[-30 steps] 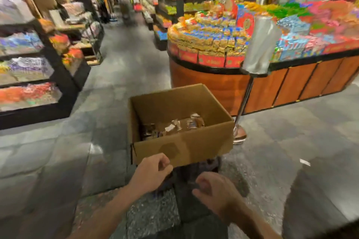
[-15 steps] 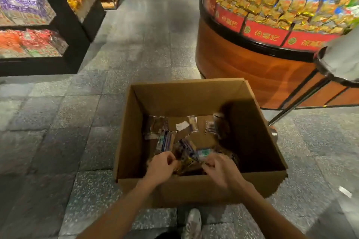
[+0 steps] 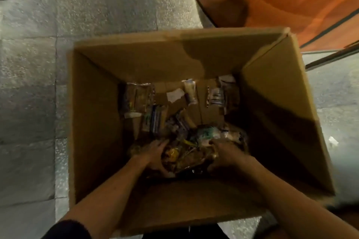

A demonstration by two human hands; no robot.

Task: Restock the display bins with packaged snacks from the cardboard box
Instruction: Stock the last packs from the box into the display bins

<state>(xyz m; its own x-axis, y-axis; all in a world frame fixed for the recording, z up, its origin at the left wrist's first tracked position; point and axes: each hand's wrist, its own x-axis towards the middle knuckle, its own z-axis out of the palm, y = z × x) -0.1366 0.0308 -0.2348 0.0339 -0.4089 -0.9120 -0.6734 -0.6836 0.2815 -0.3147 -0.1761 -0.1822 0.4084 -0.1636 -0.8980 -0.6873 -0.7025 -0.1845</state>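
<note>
Left arm: comes in from the lower left of the frame, dark sleeve up by the edge of the shot. The bare forearm reaches over the near wall into the cardboard box.
Left hand: down at the bottom, fingers and thumb curved round the left side of the pile of snack packets, so it's got hold of them.
Right arm: same deal from the lower right, angled in toward the middle.
Right hand: fingers curled over the right side of that same pile, pressing it toward the left hand.
Pile: crinkly wrappers bunched between both hands near the middle of the box floor. Bits of yellow and teal show, pretty blurry though.
Loose packets: a few more lie flat along the far side of the box floor, apart from the pile.
Box: open top, plain brown, sitting on grey stone floor tiles.
Upper right: orange-brown curved base of a display stand, just beyond the box's far corner.
</note>
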